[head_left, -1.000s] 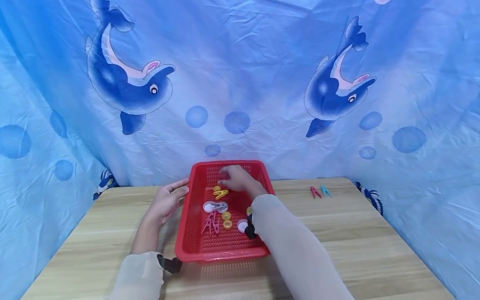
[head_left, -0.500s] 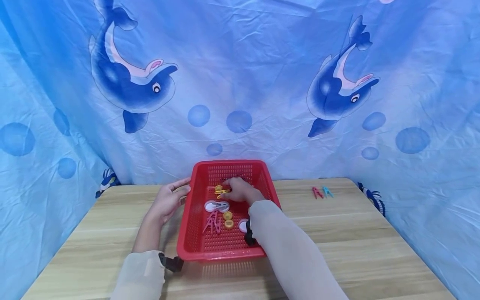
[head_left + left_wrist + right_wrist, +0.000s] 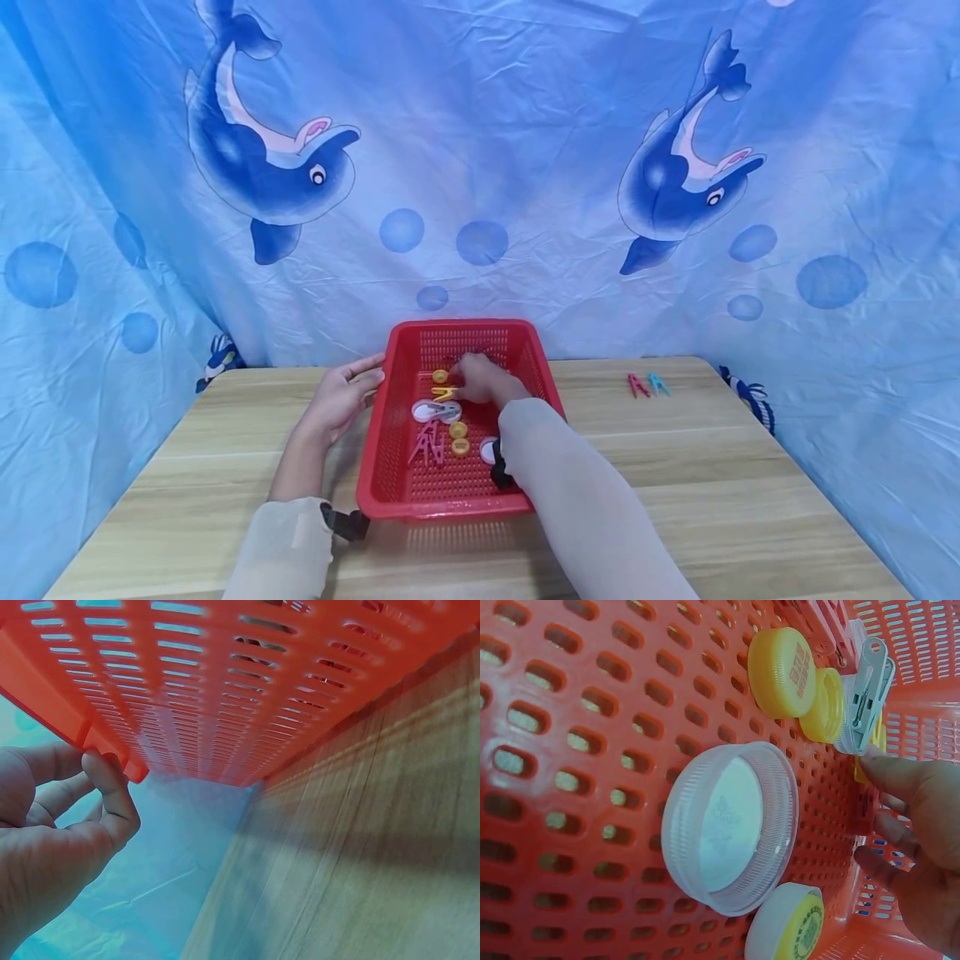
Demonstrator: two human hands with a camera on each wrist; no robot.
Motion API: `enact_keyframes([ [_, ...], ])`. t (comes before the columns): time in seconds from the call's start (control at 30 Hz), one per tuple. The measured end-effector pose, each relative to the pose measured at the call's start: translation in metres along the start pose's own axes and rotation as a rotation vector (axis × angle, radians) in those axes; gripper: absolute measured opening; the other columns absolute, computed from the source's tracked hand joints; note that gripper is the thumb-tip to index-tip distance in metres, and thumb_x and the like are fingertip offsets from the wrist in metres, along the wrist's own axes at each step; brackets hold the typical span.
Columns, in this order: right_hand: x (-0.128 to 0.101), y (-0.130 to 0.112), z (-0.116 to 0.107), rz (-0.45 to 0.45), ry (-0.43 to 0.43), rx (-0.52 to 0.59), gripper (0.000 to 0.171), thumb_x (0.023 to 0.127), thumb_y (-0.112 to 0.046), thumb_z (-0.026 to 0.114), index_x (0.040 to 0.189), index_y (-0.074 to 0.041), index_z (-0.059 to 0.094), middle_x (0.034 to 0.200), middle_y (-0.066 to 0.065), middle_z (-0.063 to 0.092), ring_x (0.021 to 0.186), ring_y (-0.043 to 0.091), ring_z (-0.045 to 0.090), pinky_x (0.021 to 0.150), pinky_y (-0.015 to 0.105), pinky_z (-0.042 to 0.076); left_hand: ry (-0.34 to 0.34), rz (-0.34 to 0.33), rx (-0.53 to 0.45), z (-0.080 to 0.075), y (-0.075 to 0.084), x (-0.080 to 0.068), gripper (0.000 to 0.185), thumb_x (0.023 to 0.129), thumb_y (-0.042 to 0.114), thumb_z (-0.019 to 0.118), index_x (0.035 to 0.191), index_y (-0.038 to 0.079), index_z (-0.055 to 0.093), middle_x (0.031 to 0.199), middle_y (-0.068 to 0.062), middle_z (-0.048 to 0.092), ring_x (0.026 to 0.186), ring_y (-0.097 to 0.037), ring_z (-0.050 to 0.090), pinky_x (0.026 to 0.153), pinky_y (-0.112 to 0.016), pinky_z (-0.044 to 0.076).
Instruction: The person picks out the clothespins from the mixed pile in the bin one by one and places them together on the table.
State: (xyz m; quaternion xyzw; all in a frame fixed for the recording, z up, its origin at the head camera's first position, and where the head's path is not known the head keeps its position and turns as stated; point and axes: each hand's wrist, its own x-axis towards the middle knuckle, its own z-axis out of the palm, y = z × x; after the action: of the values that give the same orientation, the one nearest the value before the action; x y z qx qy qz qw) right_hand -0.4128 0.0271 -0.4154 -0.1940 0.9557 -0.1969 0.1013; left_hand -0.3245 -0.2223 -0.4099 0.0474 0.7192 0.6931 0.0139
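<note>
we see our left hand at the nine o'clock side of the red perforated plastic basket, its fingers loosely bent with the tips resting against the basket's outer rim; the left wrist view shows fingertips touching the lip of the rim rather than wrapping round it, so we'd call the hand relaxed, with nothing held.

our right hand is inside the basket toward its twelve o'clock end, fingers curled down onto a yellow plastic clothespin that lies on the basket floor. in the right wrist view a fingertip sits on the yellow peg where it shows just behind a pale grey plastic clothespin; we cannot tell whether the peg is actually pinched or only touched.

on the basket floor, at six o'clock from the yellow clothespin, lies a white round plastic lid with the grey clothespin across it. below that sit pink plastic clothespins and, just beside them at three o'clock, two small yellow bottle caps. another translucent white round lid lies near our right sleeve, with a white-rimmed yellow cap just beside it.

the basket stands on a light wooden table. well apart from it, toward two o'clock on the tabletop, a red clothespin and a teal clothespin lie side by side. a blue cloth printed with dolphins hangs behind.
</note>
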Motion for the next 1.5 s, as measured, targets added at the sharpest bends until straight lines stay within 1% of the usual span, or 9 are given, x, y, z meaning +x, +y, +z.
enact_keyframes([
  [0.2, -0.006, -0.006, -0.007, -0.002, -0.084, 0.084, 0.048, 0.081, -0.015, 0.088, 0.125, -0.025, 0.071, 0.118, -0.006, 0.067, 0.114, 0.017, 0.06, 0.097, 0.04, 0.056, 0.002, 0.002, -0.016, -0.001, 0.0, 0.001, 0.051, 0.105, 0.012, 0.057, 0.154, 0.002, 0.044, 0.152, -0.02, 0.05, 0.114, -0.017, 0.066, 0.092, -0.031, 0.057],
  [0.37, -0.016, -0.011, -0.016, 0.012, -0.17, 0.143, 0.048, 0.076, -0.008, 0.09, 0.117, -0.028, 0.074, 0.111, -0.006, 0.067, 0.109, 0.018, 0.06, 0.092, 0.043, 0.058, 0.006, 0.0, -0.019, 0.0, 0.001, 0.002, 0.05, 0.105, 0.012, 0.056, 0.153, 0.002, 0.044, 0.151, -0.019, 0.05, 0.111, -0.014, 0.066, 0.089, -0.029, 0.058],
  [0.57, -0.025, -0.012, -0.02, 0.018, -0.208, 0.187, 0.052, 0.072, -0.005, 0.091, 0.115, -0.029, 0.076, 0.114, -0.005, 0.067, 0.109, 0.019, 0.058, 0.085, 0.043, 0.061, -0.002, 0.001, -0.03, 0.0, 0.0, 0.003, 0.05, 0.105, 0.009, 0.055, 0.153, 0.001, 0.044, 0.15, -0.021, 0.05, 0.112, -0.016, 0.066, 0.089, -0.029, 0.058],
  [0.7, -0.023, -0.009, -0.02, -0.034, -0.209, 0.136, 0.05, 0.077, -0.005, 0.088, 0.12, -0.028, 0.076, 0.114, -0.007, 0.07, 0.111, 0.018, 0.062, 0.092, 0.043, 0.058, -0.007, 0.001, -0.037, -0.001, -0.001, 0.003, 0.05, 0.105, 0.009, 0.054, 0.153, 0.0, 0.044, 0.15, -0.022, 0.05, 0.112, -0.017, 0.066, 0.088, -0.029, 0.058],
  [0.8, -0.019, -0.007, -0.021, -0.047, -0.193, 0.103, 0.047, 0.081, -0.003, 0.084, 0.121, -0.027, 0.076, 0.114, -0.007, 0.071, 0.112, 0.017, 0.064, 0.096, 0.043, 0.056, -0.009, 0.003, -0.039, -0.001, -0.001, 0.003, 0.05, 0.106, 0.009, 0.054, 0.153, -0.001, 0.043, 0.15, -0.024, 0.049, 0.111, -0.016, 0.066, 0.088, -0.028, 0.058],
  [0.93, -0.016, -0.005, -0.022, -0.023, -0.166, 0.074, 0.038, 0.084, -0.003, 0.082, 0.113, -0.027, 0.078, 0.112, -0.005, 0.07, 0.111, 0.02, 0.063, 0.096, 0.043, 0.056, -0.003, -0.003, -0.037, -0.001, -0.001, 0.002, 0.049, 0.106, 0.009, 0.054, 0.153, 0.0, 0.044, 0.15, -0.023, 0.05, 0.111, -0.016, 0.066, 0.088, -0.028, 0.058],
  [1.13, -0.013, -0.001, -0.02, 0.009, -0.146, 0.019, 0.023, 0.089, -0.012, 0.08, 0.102, -0.03, 0.08, 0.114, -0.005, 0.068, 0.111, 0.019, 0.061, 0.099, 0.044, 0.053, -0.004, -0.006, -0.029, -0.001, 0.0, 0.003, 0.05, 0.105, 0.01, 0.055, 0.153, 0.002, 0.044, 0.149, -0.021, 0.052, 0.114, -0.019, 0.066, 0.089, -0.03, 0.058],
  [1.27, -0.012, -0.001, -0.018, 0.019, -0.125, 0.009, 0.024, 0.09, -0.012, 0.079, 0.101, -0.032, 0.081, 0.116, -0.006, 0.067, 0.112, 0.018, 0.06, 0.101, 0.043, 0.053, -0.006, -0.004, -0.038, -0.001, -0.001, 0.004, 0.05, 0.105, 0.009, 0.055, 0.153, 0.001, 0.044, 0.149, -0.021, 0.052, 0.113, -0.019, 0.066, 0.089, -0.03, 0.058],
  [1.5, -0.011, -0.001, -0.013, 0.016, -0.084, 0.064, 0.03, 0.095, -0.009, 0.071, 0.114, -0.031, 0.08, 0.116, -0.006, 0.069, 0.112, 0.017, 0.059, 0.101, 0.042, 0.052, 0.003, -0.012, -0.038, -0.001, -0.001, 0.004, 0.049, 0.105, 0.008, 0.055, 0.152, 0.001, 0.045, 0.149, -0.021, 0.052, 0.115, -0.02, 0.065, 0.089, -0.03, 0.058],
])
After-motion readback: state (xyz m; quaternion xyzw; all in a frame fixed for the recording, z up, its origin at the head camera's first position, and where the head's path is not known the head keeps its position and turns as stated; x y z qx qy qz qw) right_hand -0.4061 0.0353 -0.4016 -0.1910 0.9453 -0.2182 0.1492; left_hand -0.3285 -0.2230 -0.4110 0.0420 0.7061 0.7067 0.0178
